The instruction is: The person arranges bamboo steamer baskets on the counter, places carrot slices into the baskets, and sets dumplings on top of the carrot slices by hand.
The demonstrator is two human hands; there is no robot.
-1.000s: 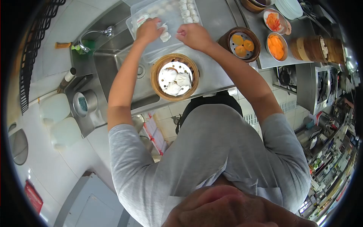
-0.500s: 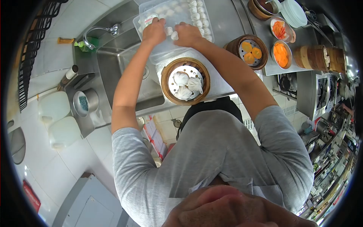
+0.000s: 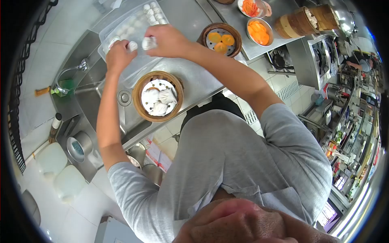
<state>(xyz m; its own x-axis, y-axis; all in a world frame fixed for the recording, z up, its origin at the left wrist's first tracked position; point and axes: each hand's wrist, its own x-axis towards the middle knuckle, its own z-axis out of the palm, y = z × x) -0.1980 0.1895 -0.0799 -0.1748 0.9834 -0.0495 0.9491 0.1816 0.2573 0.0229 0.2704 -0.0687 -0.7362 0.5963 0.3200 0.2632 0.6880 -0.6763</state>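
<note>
Over a clear plastic box (image 3: pixel 139 60), both my hands are closed on small white dumplings. My left hand (image 3: pixel 118 56) pinches a white dumpling (image 3: pixel 132 46), and more white shows by its knuckles. My right hand (image 3: pixel 167 40) grips another white dumpling (image 3: pixel 148 43) with thumb and fingers. Rows of similar dumplings (image 3: pixel 154 14) lie in the box's far part. Nearer my body, a round bamboo steamer (image 3: pixel 138 108) on the steel counter holds three pleated white buns (image 3: pixel 159 101) on a perforated white liner.
A steel sink (image 3: pixel 91 95) with a curved tap (image 3: pixel 65 79) is at left. Right of the box stand a steamer with orange pieces (image 3: pixel 221 42), a bowl of orange slices (image 3: pixel 259 33), a bowl of orange shreds (image 3: pixel 249 7) and stacked bamboo steamers (image 3: pixel 293 24).
My view has turned, so the counter, box and steamers appear further left. Both hands remain over the box with white dumplings, now held a little further apart.
</note>
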